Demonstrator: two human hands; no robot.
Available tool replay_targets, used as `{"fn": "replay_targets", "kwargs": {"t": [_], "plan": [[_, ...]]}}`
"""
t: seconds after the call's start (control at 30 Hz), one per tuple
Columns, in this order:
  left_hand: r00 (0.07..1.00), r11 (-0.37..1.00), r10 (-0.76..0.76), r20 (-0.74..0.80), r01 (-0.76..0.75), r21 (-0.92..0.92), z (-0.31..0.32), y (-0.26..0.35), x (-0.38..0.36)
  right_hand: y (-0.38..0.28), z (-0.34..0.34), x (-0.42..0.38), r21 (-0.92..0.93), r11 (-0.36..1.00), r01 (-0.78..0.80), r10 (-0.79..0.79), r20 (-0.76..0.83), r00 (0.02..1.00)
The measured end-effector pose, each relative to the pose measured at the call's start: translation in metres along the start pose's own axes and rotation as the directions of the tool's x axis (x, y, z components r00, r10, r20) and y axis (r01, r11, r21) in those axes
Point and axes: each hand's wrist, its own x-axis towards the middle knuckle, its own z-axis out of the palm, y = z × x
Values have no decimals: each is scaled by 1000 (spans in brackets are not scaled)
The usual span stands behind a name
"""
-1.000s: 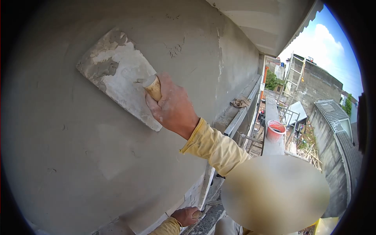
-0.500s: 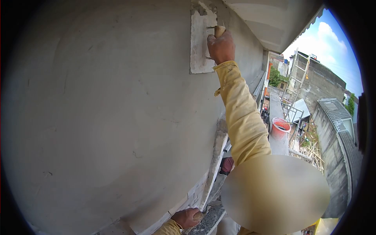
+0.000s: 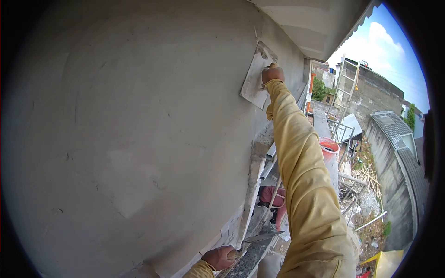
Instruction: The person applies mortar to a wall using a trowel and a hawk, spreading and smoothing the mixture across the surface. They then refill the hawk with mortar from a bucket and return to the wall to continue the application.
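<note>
At the upper right of the wall, my right hand (image 3: 273, 74) is closed round the handle of a plastering trowel (image 3: 254, 85). Its flat rectangular plate lies tilted against the grey plastered wall (image 3: 139, 116), the top leaning right. Low in the view, my left hand (image 3: 220, 258) is wrapped round the handle of a second, pointed trowel (image 3: 264, 236), whose narrow blade points right. This hand is close to the wall's lower edge, beside a rough ledge (image 3: 252, 194).
A red bucket (image 3: 329, 147) stands on a long plank (image 3: 321, 121) to the right. Past it are a metal scaffold frame (image 3: 345, 136), a ladder (image 3: 346, 85) and rubble below. An overhang (image 3: 306, 28) runs above. A person in reddish clothing (image 3: 276, 197) is below.
My right hand has moved right and down along the wall, and its trowel has turned from upright to tilted. My left hand has stayed about where it was.
</note>
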Motion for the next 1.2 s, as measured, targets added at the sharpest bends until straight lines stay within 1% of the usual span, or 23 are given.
{"fn": "replay_targets", "kwargs": {"t": [0.03,0.1,0.17,0.23,0.33,0.37,0.4,0.47,0.5,0.57,0.63,0.67,0.73,0.77,0.8,0.87,0.9,0.97,1.0,1.03,1.07,1.13,1.2], "plan": [[999,999,-39,1,39,6,-4,2,-2,19,-3,-6,-106,994,26,-24,23,999],[998,998,-64,9,64,-1,-3,-4,0,82,4,2,79,997,12,-13,4,1000],[996,996,-89,22,89,-9,0,-13,5,80,-43,-58,325,924,-201,122,248,961],[984,982,-172,-53,167,-89,4,-19,7,96,-65,-94,606,778,-166,15,246,969],[972,982,-146,-186,121,-143,-1,-15,6,120,-112,-131,628,734,-258,37,342,939],[950,993,-73,-304,39,-116,5,-21,9,147,-129,-131,751,548,-369,-122,509,852],[956,992,-68,-284,35,-121,-2,-11,6,160,-145,-140,793,339,-506,-308,601,737],[964,784,-238,-123,116,-609,-19,10,6,182,-155,-166,806,359,-471,-167,552,817],[974,671,-200,-105,58,-739,-22,13,7,192,-163,-182,817,375,-437,-44,487,872],[989,410,-121,-89,-32,-911,-30,26,5,250,-172,-190,814,533,-229,-225,398,889],[989,234,-19,-144,-136,-963,-37,43,2,244,-182,-221,795,319,-516,-87,567,819],[993,233,-26,-116,-107,-967,-38,50,0,246,-184,-234,792,316,-523,-58,566,822],[999,-11,38,-25,-24,-1000,-43,62,0,246,-181,-254,790,568,-231,-283,451,846],[1000,12,20,20,19,-1000,-41,65,2,226,-177,-268,791,514,-331,-130,454,882],[1000,11,5,22,22,-1000,-37,67,4,221,-174,-273,789,507,-345,-124,463,877],[980,-52,73,184,188,-981,-28,73,7,220,-168,-280,542,836,-79,-133,340,931],[970,-22,91,226,229,-973,-24,79,6,222,-164,-283,549,831,-92,-130,351,927],[947,-145,165,276,300,-943,-21,86,7,221,-156,-289,436,866,245,-388,275,880],[915,-256,259,311,375,-891,-22,90,7,218,-154,-292,447,863,235,-387,286,877],[911,-262,289,295,371,-891,-28,94,7,216,-154,-296,574,809,-125,-163,423,891],[917,-269,276,288,361,-893,-33,99,10,213,-154,-299,613,639,-465,32,583,812],[914,-305,339,223,331,-893,-43,105,14,214,-159,-307,548,717,-431,9,611,791],[939,-304,287,190,277,-911,-57,105,12,209,-173,-310,296,899,-322,49,663,747]]}}
